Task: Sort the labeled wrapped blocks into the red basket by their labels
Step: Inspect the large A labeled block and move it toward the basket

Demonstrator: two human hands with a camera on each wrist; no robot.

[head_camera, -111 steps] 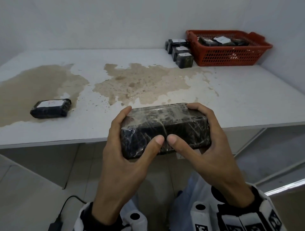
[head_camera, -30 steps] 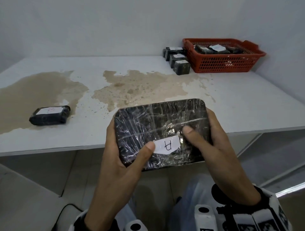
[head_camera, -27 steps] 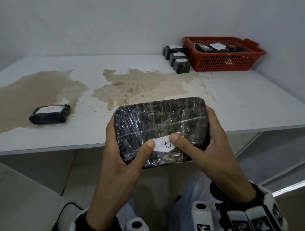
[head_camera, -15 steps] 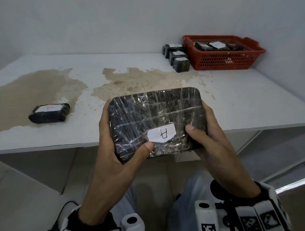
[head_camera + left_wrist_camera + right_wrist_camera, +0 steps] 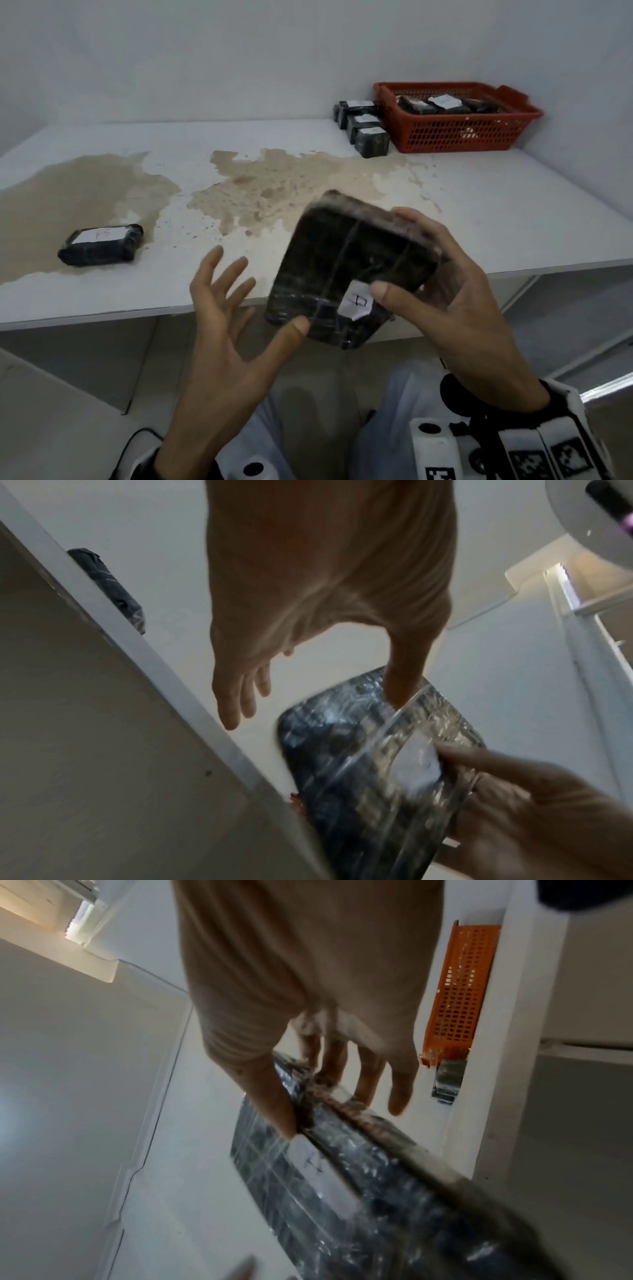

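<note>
A large black block in clear wrap (image 5: 346, 267) (image 5: 369, 772) (image 5: 342, 1185) with a small white label marked A (image 5: 356, 303) is tilted above the table's front edge. My right hand (image 5: 442, 291) (image 5: 329, 1069) grips its right end, thumb on the labelled face and fingers behind it. My left hand (image 5: 233, 308) (image 5: 260, 691) is spread open just left of the block, its thumb tip at the block's lower edge. The red basket (image 5: 455, 137) (image 5: 455, 993) stands at the table's far right corner with several wrapped blocks (image 5: 442, 104) inside.
A smaller wrapped block labelled B (image 5: 99, 245) (image 5: 109, 588) lies at the table's left on a brown stain. Three labelled blocks (image 5: 364, 128) stand in a row just left of the basket. White walls close in the table (image 5: 513, 212) at the back and right.
My left hand has let go of the block and spread open. The right hand alone now holds it and has turned it clockwise, upward and to the right.
</note>
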